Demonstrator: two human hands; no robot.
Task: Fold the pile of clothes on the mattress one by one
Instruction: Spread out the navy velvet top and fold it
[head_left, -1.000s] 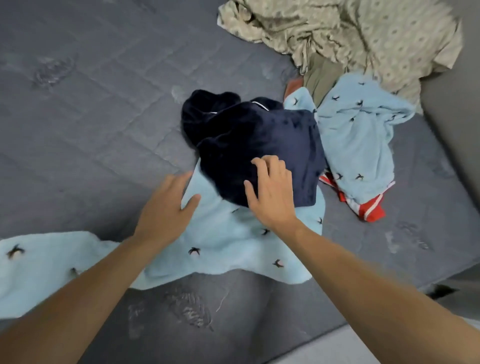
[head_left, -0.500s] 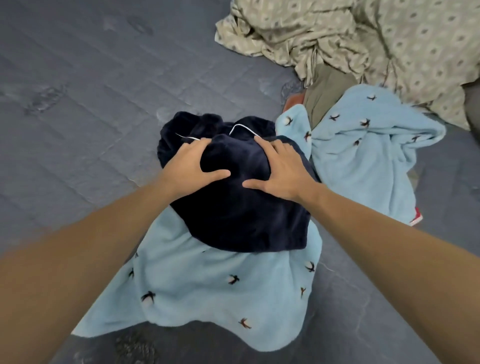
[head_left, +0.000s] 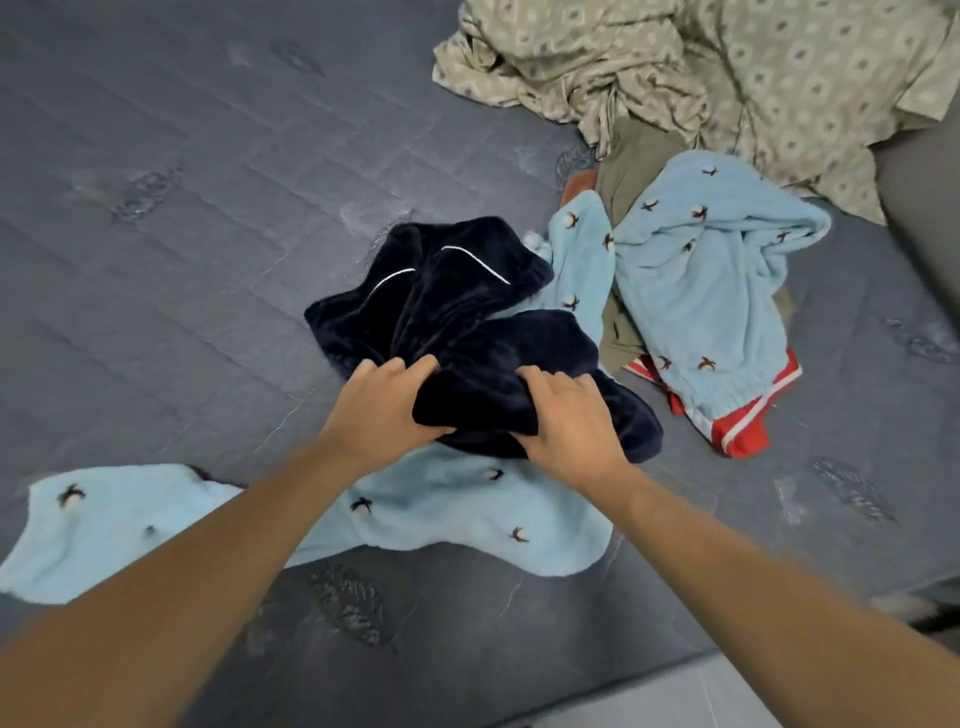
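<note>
Head view showed your left hand (head_left: 382, 410) and right hand (head_left: 566, 421) both curled into the near edge of the navy fleece garment (head_left: 452, 317), fingers gathering a bunched fold between them. The garment lay on the grey mattress (head_left: 182, 234), directly ahead of your hands, partly overlapping a light blue fleece piece (head_left: 447, 514). Its bulk ran away from you and slightly leftward, toward the white-piped edge (head_left: 395, 278). Both hands sat about equally near, the left on the left side of the bunch. In my judgement it needed drawing clear and spreading flat before folding. No brand, label or legible writing was visible.
</note>
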